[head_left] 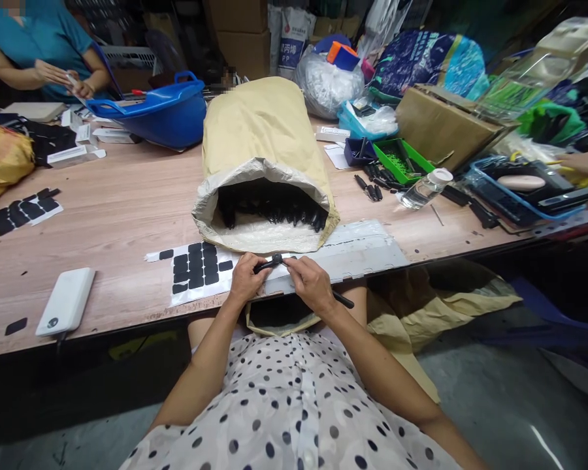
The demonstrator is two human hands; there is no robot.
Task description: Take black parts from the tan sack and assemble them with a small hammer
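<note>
My left hand (245, 279) and my right hand (311, 282) meet at the table's near edge, both pinched on a small black plastic part (273, 262) held between them. A thin black rod (343, 300) sticks out below my right hand. Just left of my hands lies a white backing sheet with several black adhesive pads (196, 267). Right behind my hands, a tan paper sack (262, 140) lies on its side with its mouth open toward me. It is full of black parts (273, 205).
A white power bank (66, 301) lies at the near left. Another pad sheet (25, 212) sits further left. A blue basin (159, 115) stands behind, beside another person's hands (63, 77). A green tray (400, 160), clear bottle (426, 188) and blue tray (524, 189) crowd the right.
</note>
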